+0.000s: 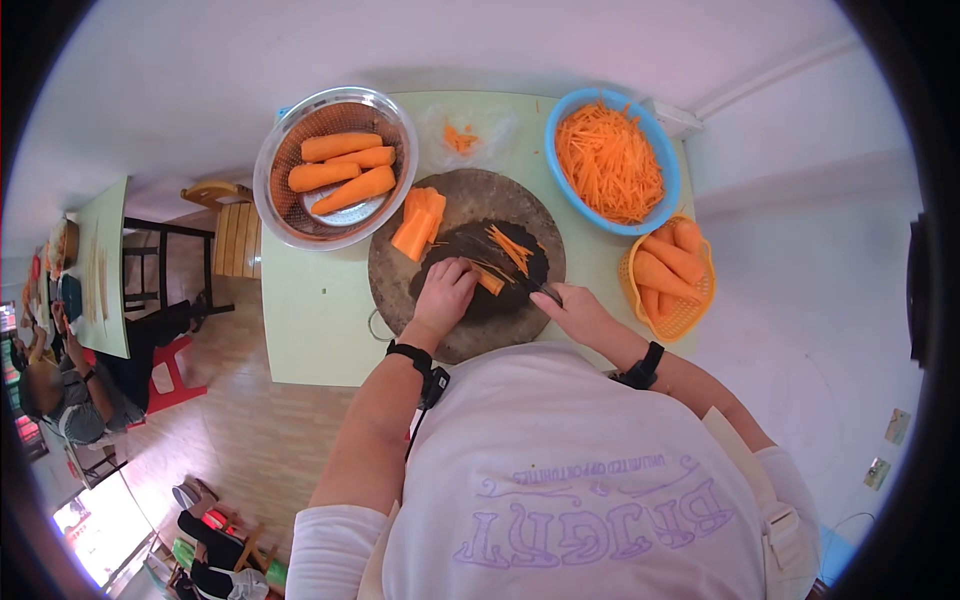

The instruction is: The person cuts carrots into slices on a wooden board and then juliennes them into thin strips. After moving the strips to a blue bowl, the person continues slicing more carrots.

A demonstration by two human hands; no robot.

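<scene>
My left hand presses with curled fingers on a piece of carrot on the round, dark-stained chopping board. My right hand is closed round the handle of a knife. Its dark blade points toward the carrot piece and is hard to make out against the board. Thin carrot strips lie just beyond the blade. Thick carrot slices are piled at the board's upper left edge.
A metal colander with several peeled carrots stands at upper left. Shredded carrot fills a blue bowl at upper right; below it sits a yellow basket of carrots. A plastic bag holds orange scraps. People sit far left, near a table.
</scene>
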